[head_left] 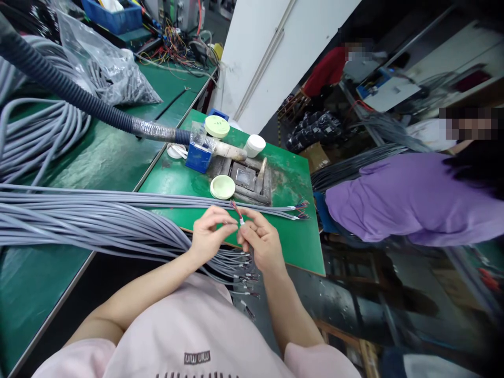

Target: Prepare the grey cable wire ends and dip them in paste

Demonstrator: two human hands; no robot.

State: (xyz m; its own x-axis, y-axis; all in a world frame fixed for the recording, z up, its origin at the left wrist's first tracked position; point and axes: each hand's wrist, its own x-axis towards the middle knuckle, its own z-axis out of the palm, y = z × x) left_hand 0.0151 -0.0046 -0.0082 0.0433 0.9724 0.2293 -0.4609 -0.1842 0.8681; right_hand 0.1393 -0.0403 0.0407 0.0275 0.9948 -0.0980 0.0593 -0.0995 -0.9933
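My right hand [263, 241] is closed around the end of a grey cable, with thin red and dark wires [237, 208] fanning out above a white sleeve [241, 222]. Close beside that sleeve, thumb and forefinger of my left hand [212, 233] are pinched together; what lies between them is too small to make out. Behind my hands, a few grey cables [165, 200] run across the green board, their stripped ends [302, 210] at its right side. A larger bundle of grey cables [129, 231] passes by my left wrist, its many stripped ends [244, 273] hanging below my hands.
Beyond the cables are a stained metal solder pot [244, 177], an open pale-green tub [222, 187], a white cup [255, 145] and a blue box [198, 158]. A ribbed hose [98, 107] arches over from the left. A person in purple [413, 197] sits at right.
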